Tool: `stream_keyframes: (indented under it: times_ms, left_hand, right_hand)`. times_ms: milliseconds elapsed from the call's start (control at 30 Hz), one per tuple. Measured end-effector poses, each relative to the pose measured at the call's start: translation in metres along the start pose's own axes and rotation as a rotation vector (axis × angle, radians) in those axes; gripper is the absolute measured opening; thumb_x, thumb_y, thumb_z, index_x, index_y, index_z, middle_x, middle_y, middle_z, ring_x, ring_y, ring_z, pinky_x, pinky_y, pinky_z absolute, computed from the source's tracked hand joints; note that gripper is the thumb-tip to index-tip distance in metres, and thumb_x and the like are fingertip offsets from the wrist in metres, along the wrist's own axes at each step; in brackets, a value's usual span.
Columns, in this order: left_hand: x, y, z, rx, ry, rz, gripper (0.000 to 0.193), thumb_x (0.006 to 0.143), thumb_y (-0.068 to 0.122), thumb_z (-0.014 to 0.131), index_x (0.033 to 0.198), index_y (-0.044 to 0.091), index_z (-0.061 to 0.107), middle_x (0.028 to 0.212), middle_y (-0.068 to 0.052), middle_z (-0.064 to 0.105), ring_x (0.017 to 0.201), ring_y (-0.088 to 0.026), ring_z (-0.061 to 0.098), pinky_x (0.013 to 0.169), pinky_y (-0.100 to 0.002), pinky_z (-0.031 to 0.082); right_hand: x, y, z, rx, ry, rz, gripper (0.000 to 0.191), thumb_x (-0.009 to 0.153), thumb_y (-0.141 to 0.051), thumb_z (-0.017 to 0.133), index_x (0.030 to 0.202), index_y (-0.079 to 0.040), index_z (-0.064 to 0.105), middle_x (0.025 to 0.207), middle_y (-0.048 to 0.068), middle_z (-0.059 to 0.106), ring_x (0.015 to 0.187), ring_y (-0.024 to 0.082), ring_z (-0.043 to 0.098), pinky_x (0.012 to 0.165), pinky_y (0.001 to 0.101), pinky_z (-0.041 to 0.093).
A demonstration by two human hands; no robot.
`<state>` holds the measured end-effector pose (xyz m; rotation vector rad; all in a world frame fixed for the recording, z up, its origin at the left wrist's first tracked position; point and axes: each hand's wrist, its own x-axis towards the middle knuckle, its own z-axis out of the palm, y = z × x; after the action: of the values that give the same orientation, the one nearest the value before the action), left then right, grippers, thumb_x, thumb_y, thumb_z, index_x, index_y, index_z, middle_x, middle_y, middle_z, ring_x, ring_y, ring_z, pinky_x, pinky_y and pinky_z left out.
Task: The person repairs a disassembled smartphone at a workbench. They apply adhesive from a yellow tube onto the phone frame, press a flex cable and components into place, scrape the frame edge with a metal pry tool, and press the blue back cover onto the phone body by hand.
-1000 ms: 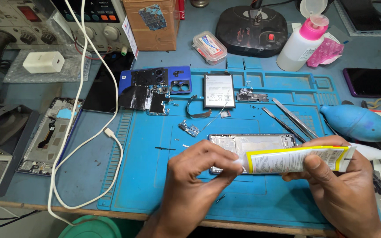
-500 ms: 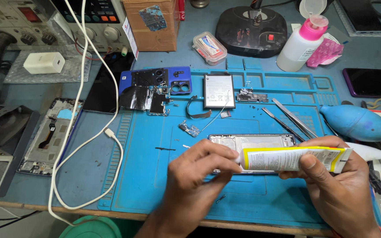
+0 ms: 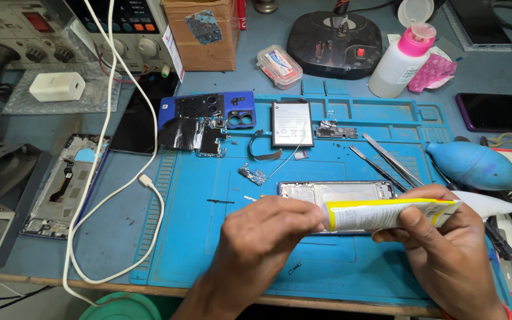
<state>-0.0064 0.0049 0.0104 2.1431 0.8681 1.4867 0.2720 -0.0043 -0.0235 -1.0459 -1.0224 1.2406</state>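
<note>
**Glue tube held in both hands above an opened phone frame**

On the far left of the bench, a stripped phone chassis (image 3: pixel 66 184) is laid flat beside a dark metal stand, with a white charger block (image 3: pixel 57 86) on bubble wrap behind it. A white cable (image 3: pixel 122 178) is looped from the power supply down across the left edge of the blue work mat (image 3: pixel 197 249). On the mat's upper part, a blue back cover (image 3: pixel 208 109) with camera cut-outs is seen, and just to its right a battery (image 3: pixel 292 123) is laid flat, with small circuit parts scattered near both.

At the mat's centre, the left hand (image 3: pixel 262 237) is closed, its fingertips pinched on the nozzle end of a white and yellow glue tube (image 3: pixel 386 214); whether a cap is gripped there cannot be told. The tube is held level, just above the near edge of a silver phone frame (image 3: pixel 336 191), which is lain flat on the mat and partly hidden by the tube and hands.

Further right, the tube's body is clasped by the right hand (image 3: pixel 445 249), thumb on the near side and fingers curled behind it. Beyond that hand, tweezers (image 3: pixel 389 159) are laid slantwise on the mat, and a blue rubber air blower (image 3: pixel 475 166) is rested at the mat's right edge. Behind these, a white bottle with a pink cap (image 3: pixel 401 62) is stood upright.
</note>
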Motion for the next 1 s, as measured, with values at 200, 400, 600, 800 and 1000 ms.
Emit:
stream_keyframes:
  times_ms: [200, 400, 600, 800, 1000]
  left_hand:
    - [0.002, -0.009, -0.015, 0.096, -0.107, 0.247, 0.027, 0.089, -0.005, 0.077, 0.114, 0.001, 0.071, 0.112, -0.011, 0.073, 0.101, -0.026, 0.076, 0.088, -0.033, 0.061]
    - [0.010, -0.016, -0.041, 0.203, -0.019, -0.019, 0.038, 0.084, -0.014, 0.064, 0.118, 0.002, 0.072, 0.110, -0.011, 0.073, 0.104, -0.028, 0.072, 0.088, -0.036, 0.059]
    - [0.011, -0.027, -0.057, 0.236, -0.013, -0.291, 0.026, 0.091, -0.006, 0.065, 0.112, 0.005, 0.074, 0.093, -0.011, 0.071, 0.083, -0.025, 0.072, 0.071, -0.035, 0.056]
    - [0.010, -0.036, -0.057, 0.312, -0.216, -0.334, 0.022, 0.090, 0.007, 0.068, 0.111, 0.005, 0.075, 0.099, -0.009, 0.072, 0.092, -0.028, 0.069, 0.080, -0.039, 0.054]
    - [0.013, -0.038, -0.054, 0.497, -0.376, -0.432, 0.026, 0.081, 0.020, 0.076, 0.104, 0.008, 0.078, 0.101, -0.008, 0.067, 0.096, -0.032, 0.059, 0.087, -0.042, 0.047]
  right_hand:
    - [0.011, -0.004, -0.002, 0.101, -0.086, 0.215, 0.024, 0.105, -0.010, 0.063, 0.123, 0.006, 0.061, 0.102, 0.031, 0.071, 0.080, 0.034, 0.071, 0.071, 0.0411, 0.060]
    - [0.056, -0.063, 0.003, -0.398, 0.098, -0.153, 0.025, 0.106, -0.009, 0.051, 0.130, -0.001, 0.052, 0.114, 0.019, 0.067, 0.093, 0.026, 0.073, 0.084, 0.0358, 0.063]
    - [0.124, -0.075, -0.008, -0.679, -0.063, -0.348, 0.024, 0.113, 0.000, 0.049, 0.136, 0.005, 0.043, 0.126, 0.026, 0.064, 0.106, 0.032, 0.073, 0.089, 0.0351, 0.064]
    - [0.153, -0.057, -0.020, -0.616, -0.047, -0.112, 0.042, 0.105, -0.002, 0.053, 0.141, -0.003, 0.031, 0.112, 0.023, 0.066, 0.092, 0.027, 0.074, 0.070, 0.0317, 0.062]
    - [0.149, -0.061, -0.027, -1.352, 0.093, -0.431, 0.044, 0.094, -0.009, 0.078, 0.133, 0.000, 0.061, 0.117, 0.021, 0.071, 0.101, 0.032, 0.071, 0.088, 0.0423, 0.056]
